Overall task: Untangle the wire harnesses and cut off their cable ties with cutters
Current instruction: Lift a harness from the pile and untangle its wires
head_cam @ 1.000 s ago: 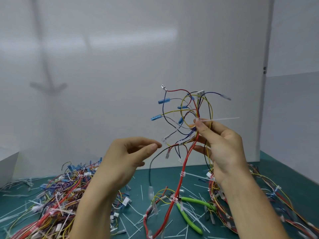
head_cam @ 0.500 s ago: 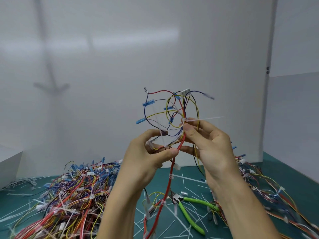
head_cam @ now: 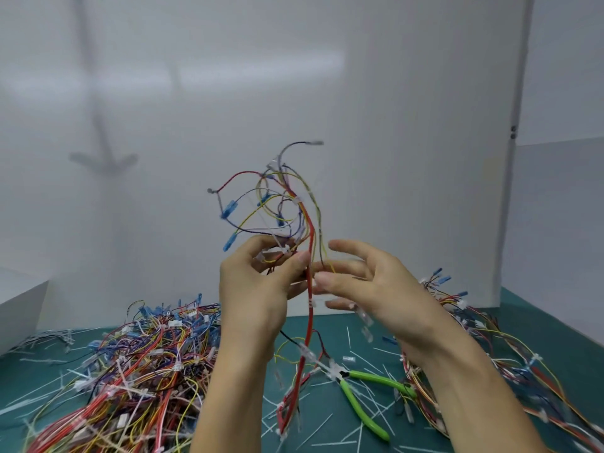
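Green bench (head_cam: 562, 351), white panel walls (head_cam: 392, 125). Left hand (head_cam: 258, 289) pinches raised wire harness (head_cam: 309, 230); right hand (head_cam: 376, 289) grip wide, fingers spread. Cut cable ties (head_cam: 318, 428), cutters (head_cam: 359, 410), harness heaps (head_cam: 137, 371) on bench.

Motion blur across right hand (head_cam: 376, 289)

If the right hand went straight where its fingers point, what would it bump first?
Probably the red wire bundle of the raised multicoloured harness, right by the right hand's fingertips; the left hand grips it just beyond.

Left hand (head_cam: 258, 289) grips a multicoloured wire harness (head_cam: 309, 230) above a teal bench (head_cam: 575, 348); right hand (head_cam: 376, 289) spread beside it, green-handled cutters (head_cam: 356, 402) below.
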A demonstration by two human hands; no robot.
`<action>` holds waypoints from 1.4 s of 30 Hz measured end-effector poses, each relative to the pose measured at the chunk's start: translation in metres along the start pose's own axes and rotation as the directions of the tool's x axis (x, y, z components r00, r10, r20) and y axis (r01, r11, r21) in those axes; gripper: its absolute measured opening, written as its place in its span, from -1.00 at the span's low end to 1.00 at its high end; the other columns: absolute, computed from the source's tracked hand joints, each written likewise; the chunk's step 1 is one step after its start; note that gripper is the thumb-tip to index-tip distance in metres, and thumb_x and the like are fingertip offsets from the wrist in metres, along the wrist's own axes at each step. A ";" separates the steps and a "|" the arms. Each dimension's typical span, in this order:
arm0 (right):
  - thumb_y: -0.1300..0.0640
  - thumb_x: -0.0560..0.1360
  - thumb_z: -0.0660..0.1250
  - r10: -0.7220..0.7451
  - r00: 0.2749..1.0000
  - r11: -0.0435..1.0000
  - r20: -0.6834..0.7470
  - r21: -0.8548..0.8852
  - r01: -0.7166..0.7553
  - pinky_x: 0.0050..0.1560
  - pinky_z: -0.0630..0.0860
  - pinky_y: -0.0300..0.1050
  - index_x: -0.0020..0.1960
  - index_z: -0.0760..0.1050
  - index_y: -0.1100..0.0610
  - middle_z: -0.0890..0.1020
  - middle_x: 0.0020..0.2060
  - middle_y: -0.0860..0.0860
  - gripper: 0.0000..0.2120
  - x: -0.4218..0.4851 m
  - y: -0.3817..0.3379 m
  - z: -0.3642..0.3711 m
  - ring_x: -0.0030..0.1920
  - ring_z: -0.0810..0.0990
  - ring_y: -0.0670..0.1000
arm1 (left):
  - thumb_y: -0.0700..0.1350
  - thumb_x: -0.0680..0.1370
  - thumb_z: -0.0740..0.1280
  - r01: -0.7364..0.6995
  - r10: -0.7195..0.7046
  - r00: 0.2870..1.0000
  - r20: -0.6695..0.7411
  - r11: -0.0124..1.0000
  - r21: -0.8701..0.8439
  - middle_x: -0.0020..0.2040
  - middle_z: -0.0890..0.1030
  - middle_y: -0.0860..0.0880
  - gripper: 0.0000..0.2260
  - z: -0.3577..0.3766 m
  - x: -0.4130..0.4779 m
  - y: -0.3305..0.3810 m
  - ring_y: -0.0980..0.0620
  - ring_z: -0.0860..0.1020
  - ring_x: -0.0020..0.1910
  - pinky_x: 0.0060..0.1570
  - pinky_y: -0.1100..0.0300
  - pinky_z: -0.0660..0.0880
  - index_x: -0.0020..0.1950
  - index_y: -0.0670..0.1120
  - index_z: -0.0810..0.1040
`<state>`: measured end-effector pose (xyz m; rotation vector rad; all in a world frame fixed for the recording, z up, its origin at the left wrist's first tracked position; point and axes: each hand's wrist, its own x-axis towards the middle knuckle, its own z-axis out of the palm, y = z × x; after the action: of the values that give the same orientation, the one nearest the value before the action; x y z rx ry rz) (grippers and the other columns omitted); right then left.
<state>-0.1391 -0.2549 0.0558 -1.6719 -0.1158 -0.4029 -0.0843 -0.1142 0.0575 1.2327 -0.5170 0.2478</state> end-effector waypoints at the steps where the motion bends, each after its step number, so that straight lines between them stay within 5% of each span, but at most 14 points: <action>1: 0.14 0.46 0.49 0.034 0.999 0.999 0.028 -0.017 -0.033 0.09 0.64 -0.05 0.39 0.36 0.04 0.70 0.09 0.00 -0.44 -0.001 0.000 0.000 0.00 0.72 -0.01 | -0.34 0.45 0.47 -0.001 -0.001 0.999 -0.042 0.999 -0.042 -0.23 0.68 -0.15 -0.88 0.001 0.000 0.000 -0.01 0.67 -0.35 -0.34 0.23 0.60 -0.10 -0.16 0.61; 7: 0.19 0.43 0.52 0.101 0.987 0.988 0.126 -0.130 -0.084 0.11 0.64 0.05 0.16 0.56 0.13 0.74 -0.08 0.09 -0.68 -0.005 -0.001 -0.001 -0.04 0.73 0.03 | -0.36 0.47 0.45 -0.019 -0.021 0.984 -0.176 0.974 -0.224 -0.28 0.69 -0.07 -0.85 0.008 0.001 0.000 0.01 0.67 -0.33 -0.32 0.24 0.60 -0.08 -0.13 0.58; 13: 0.34 0.45 0.46 -0.014 0.999 1.000 0.038 -0.017 0.015 -0.06 0.68 -0.01 -0.04 0.64 0.24 0.73 -0.23 0.17 -0.90 -0.006 -0.004 0.000 -0.17 0.74 0.09 | -0.33 0.48 0.43 0.062 -0.087 0.994 -0.065 0.946 -0.318 -0.27 0.71 -0.04 -0.80 0.009 -0.001 0.003 0.01 0.70 -0.27 -0.29 0.25 0.61 0.01 -0.09 0.56; 20: 0.37 0.48 0.42 -0.081 0.981 0.991 -0.178 0.087 0.098 -0.28 0.64 -0.19 -0.05 0.64 0.24 0.72 -0.23 0.20 -0.91 -0.004 -0.004 -0.003 -0.24 0.73 0.13 | 0.03 0.54 0.40 0.235 -0.278 0.935 0.220 0.951 0.202 -0.13 0.74 0.01 -0.58 -0.009 0.002 0.001 0.01 0.72 -0.15 -0.16 0.16 0.63 0.35 0.02 0.36; 25: 0.33 0.51 0.40 -0.070 0.964 0.991 -0.258 0.093 0.096 -0.23 0.67 -0.09 -0.11 0.62 0.17 0.72 -0.30 0.11 -0.91 -0.002 -0.002 -0.004 -0.30 0.70 0.10 | 0.12 0.49 0.42 0.188 -0.307 0.929 0.209 0.874 0.448 -0.19 0.74 0.04 -0.62 -0.017 0.003 0.001 0.04 0.71 -0.21 -0.11 0.13 0.61 0.23 -0.01 0.51; 33: 0.23 0.51 0.42 -0.076 0.941 0.993 -0.330 0.060 0.101 -0.20 0.67 -0.07 -0.13 0.65 0.12 0.73 -0.29 0.03 -0.93 0.003 0.004 -0.002 -0.25 0.72 -0.02 | 0.26 0.33 0.49 -0.185 -0.170 0.874 0.455 0.749 0.636 -0.17 0.67 0.09 -0.70 -0.018 -0.003 0.009 0.17 0.61 -0.11 -0.07 0.13 0.51 -0.15 0.07 0.62; 37: 0.22 0.52 0.41 -0.059 0.917 0.980 -0.395 0.150 0.128 -0.35 0.62 -0.21 -0.11 0.63 0.14 0.73 -0.29 0.01 -0.95 0.005 0.004 -0.004 -0.29 0.70 -0.09 | 0.05 0.57 0.32 -0.121 -0.257 0.847 0.465 0.759 0.640 -0.23 0.67 0.05 -0.83 -0.016 -0.003 0.005 0.13 0.65 -0.24 -0.01 -0.02 0.61 -0.12 0.01 0.62; 42: 0.23 0.52 0.41 -0.049 0.885 0.963 -0.463 0.213 0.164 -0.34 0.65 -0.18 -0.07 0.63 0.22 0.72 -0.32 0.01 -0.95 0.006 0.005 -0.008 -0.31 0.68 -0.07 | 0.14 0.53 0.33 -0.010 -0.385 0.746 0.544 0.810 0.586 -0.12 0.73 0.02 -0.71 -0.021 -0.001 0.003 0.07 0.70 -0.15 -0.19 0.28 0.60 -0.06 -0.07 0.64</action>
<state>-0.1336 -0.2640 0.0539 -1.2908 0.0889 -0.8233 -0.0818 -0.0936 0.0550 1.9619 -0.9468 -0.2592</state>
